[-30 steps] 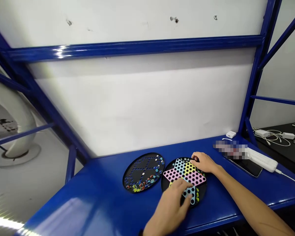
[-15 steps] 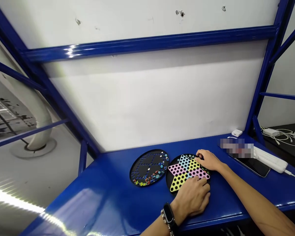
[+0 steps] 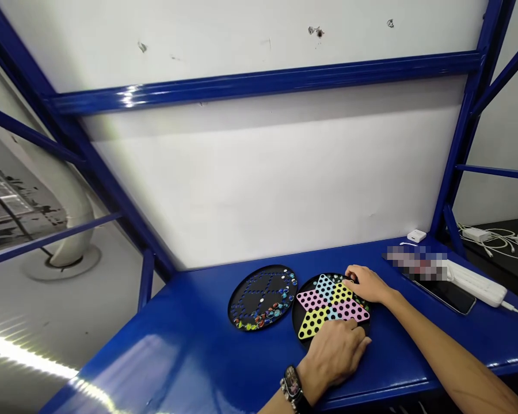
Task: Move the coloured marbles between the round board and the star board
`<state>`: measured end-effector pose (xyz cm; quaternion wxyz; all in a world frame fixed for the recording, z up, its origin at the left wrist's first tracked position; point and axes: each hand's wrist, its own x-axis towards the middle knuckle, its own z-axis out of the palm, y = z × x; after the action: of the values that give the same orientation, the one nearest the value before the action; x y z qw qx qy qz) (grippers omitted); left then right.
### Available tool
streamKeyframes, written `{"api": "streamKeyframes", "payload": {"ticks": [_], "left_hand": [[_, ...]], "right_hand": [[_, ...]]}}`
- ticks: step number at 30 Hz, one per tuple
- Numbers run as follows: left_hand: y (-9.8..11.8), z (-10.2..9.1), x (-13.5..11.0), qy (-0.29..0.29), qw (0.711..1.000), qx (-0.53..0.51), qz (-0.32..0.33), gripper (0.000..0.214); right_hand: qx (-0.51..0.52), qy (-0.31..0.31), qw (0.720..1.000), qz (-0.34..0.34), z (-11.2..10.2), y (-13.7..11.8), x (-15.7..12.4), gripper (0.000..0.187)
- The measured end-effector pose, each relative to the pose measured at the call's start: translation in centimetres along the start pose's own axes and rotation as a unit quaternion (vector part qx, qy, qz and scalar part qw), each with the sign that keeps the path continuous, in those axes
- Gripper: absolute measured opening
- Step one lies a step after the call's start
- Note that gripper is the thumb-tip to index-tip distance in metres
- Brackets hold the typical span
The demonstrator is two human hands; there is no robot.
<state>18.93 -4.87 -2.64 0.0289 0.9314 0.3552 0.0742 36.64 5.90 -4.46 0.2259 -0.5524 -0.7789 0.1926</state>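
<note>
A Chinese checkers board (image 3: 314,323), a holed star in pink, yellow and blue, sits in a round black tray (image 3: 300,313) with marbles at its far and right sides. My left hand (image 3: 339,352), a watch (image 3: 292,380) and beaded bracelet on its wrist, is curled at the board's near edge; its fingertips are mostly hidden. At the far right edge, my right hand (image 3: 366,283) has its fingers bent over the board and tray rim. Left of it lies a second round black tray (image 3: 250,294) with dotted grooves and many coloured marbles (image 3: 265,316) along its near and right rim.
Everything lies on a glossy blue table (image 3: 190,345) backed by a white panel (image 3: 276,172). To the right are a dark phone (image 3: 446,296), a white power strip (image 3: 479,282) and a small white charger (image 3: 416,236). Blue frame posts rise at both sides.
The left hand has shifted slightly down toward the table's near edge, and its watch screen is now lit. My right hand stays at the far rim. The view has tilted a little.
</note>
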Motion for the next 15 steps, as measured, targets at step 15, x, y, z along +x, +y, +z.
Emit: {"api": "streamKeyframes", "payload": {"ticks": [15], "left_hand": [[-13.2, -5.4, -3.4, 0.088, 0.926, -0.009, -0.367, 0.043]], "right_hand": [[0.008, -0.01, 1.0, 0.004, -0.3, -0.6, -0.2, 0.017]]}}
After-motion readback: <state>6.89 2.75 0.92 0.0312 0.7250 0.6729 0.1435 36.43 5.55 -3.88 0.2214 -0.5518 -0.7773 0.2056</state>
